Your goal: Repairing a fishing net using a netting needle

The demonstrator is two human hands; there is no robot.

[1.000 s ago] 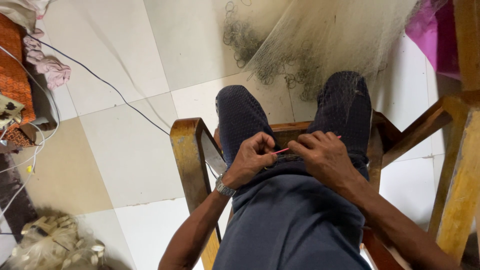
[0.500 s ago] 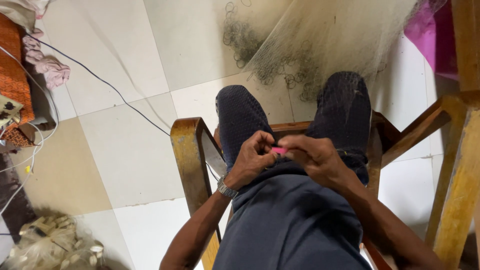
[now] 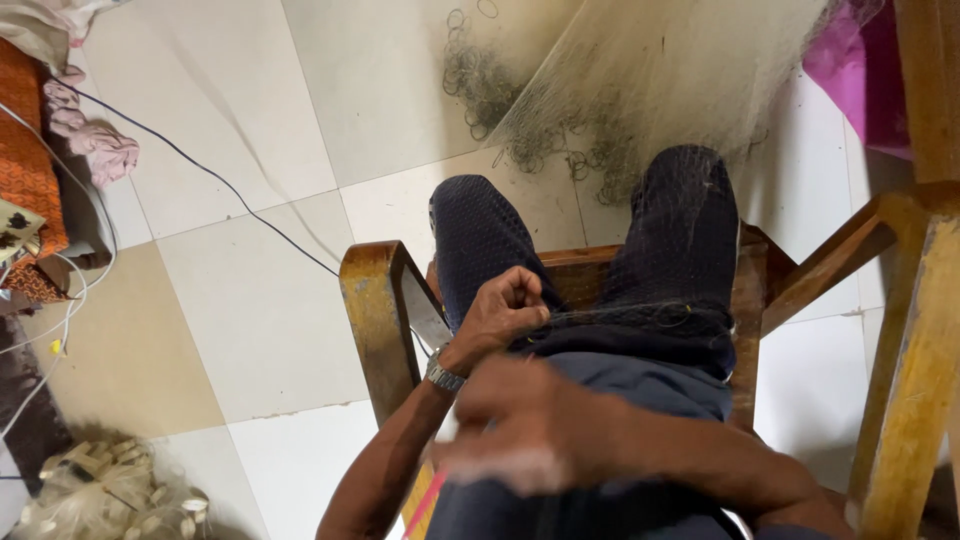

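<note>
I sit on a wooden chair (image 3: 375,300) with dark trousers, and a fine fishing net (image 3: 650,90) lies over my right knee and rises away from me. My left hand (image 3: 505,310), a watch on its wrist, is clenched on the net's thin twine (image 3: 620,313), which runs taut across my lap. My right hand (image 3: 530,425) is pulled back toward my body, lower in the view and blurred by motion. Its fingers look curled, but what they hold is hidden by the blur. A pink-orange streak (image 3: 418,505) shows just beneath my left forearm.
The floor is pale tile (image 3: 250,300). A thin dark cable (image 3: 210,175) crosses it. Orange cloth (image 3: 25,190) and a pink rag (image 3: 100,145) lie at the left, and a heap of netting with floats (image 3: 100,490) at the lower left. A wooden frame (image 3: 915,330) stands at the right, with pink fabric (image 3: 860,70) behind.
My right hand has left my left hand at the knees and swept back toward my body, now blurred. The small pink tool between the hands is gone from there. My left hand stays clenched.
</note>
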